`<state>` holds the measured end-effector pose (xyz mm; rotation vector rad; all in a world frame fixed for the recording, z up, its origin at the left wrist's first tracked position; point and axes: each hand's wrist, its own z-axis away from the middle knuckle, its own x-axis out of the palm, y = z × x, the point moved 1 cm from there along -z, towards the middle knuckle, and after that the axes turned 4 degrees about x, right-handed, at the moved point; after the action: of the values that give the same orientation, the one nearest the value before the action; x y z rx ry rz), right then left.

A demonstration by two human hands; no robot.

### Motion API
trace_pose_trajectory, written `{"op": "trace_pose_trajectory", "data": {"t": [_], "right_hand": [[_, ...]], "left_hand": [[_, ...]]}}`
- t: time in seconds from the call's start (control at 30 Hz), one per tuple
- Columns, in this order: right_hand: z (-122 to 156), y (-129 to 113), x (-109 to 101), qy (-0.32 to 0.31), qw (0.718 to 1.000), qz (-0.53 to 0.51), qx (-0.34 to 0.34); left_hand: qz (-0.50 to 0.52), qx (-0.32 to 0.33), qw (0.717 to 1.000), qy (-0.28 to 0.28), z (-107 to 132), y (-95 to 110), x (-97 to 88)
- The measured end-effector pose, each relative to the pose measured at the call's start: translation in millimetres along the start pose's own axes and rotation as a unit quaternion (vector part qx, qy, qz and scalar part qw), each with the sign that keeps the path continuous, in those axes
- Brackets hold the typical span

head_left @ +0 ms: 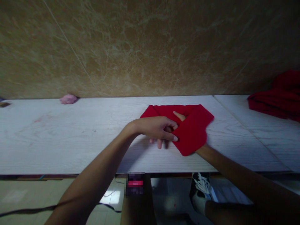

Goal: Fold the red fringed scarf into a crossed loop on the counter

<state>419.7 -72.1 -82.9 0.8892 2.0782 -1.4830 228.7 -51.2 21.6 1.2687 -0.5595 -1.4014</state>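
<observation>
A folded red cloth (193, 129) lies on the white wood-grain table, one flap turned over toward me. My left hand (156, 126) reaches across from the left and pinches the flap's left edge between thumb and fingers. From the right, my right hand (180, 116) goes in under the flap, which hides most of it. One of its fingers sticks out stretched beyond the flap's upper edge. Two fingertips show below my left palm; I cannot tell which hand they belong to.
A heap of dark red cloth (276, 100) rests at the table's right end. By the brown marbled wall (140, 47) sits a small pink lump (68, 99). A small brown object (4, 104) is at the far left. Below the table's front edge are a shoe (200, 190) and a black strap (30, 210).
</observation>
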Motion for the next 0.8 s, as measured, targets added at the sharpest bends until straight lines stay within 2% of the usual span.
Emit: {"op": "trace_pose_trajectory", "data": {"t": [0.1, 0.27, 0.37, 0.47, 0.53, 0.63, 0.7, 0.8], "right_hand": [[1, 7, 4, -0.022, 1.0, 0.014, -0.008], [2, 19, 6, -0.069, 0.988, 0.063, -0.122], [3, 24, -4, -0.1, 0.977, 0.092, -0.166], [5, 17, -26, -0.112, 0.962, 0.135, -0.211], [6, 10, -44, -0.077, 0.962, 0.164, -0.203], [7, 4, -63, -0.045, 0.97, 0.188, -0.147], [7, 6, -63, -0.045, 0.977, 0.166, -0.126], [4, 15, -44, -0.023, 0.992, 0.082, -0.098]], "left_hand": [[-0.013, -0.032, 0.999, -0.017, -1, -4, -1.2], [-0.014, -0.036, 0.999, -0.02, -3, -9, 1.8], [-0.006, -0.035, 0.999, -0.03, -5, -12, 4.0], [0.006, -0.033, 0.999, -0.036, -6, -14, 3.9], [0.015, -0.033, 0.999, -0.04, -7, -15, 3.0], [0.027, -0.03, 0.998, -0.043, -8, -17, 1.7], [0.032, -0.028, 0.998, -0.036, -9, -18, 1.2], [0.036, -0.027, 0.999, -0.028, -9, -20, 0.8]]}}
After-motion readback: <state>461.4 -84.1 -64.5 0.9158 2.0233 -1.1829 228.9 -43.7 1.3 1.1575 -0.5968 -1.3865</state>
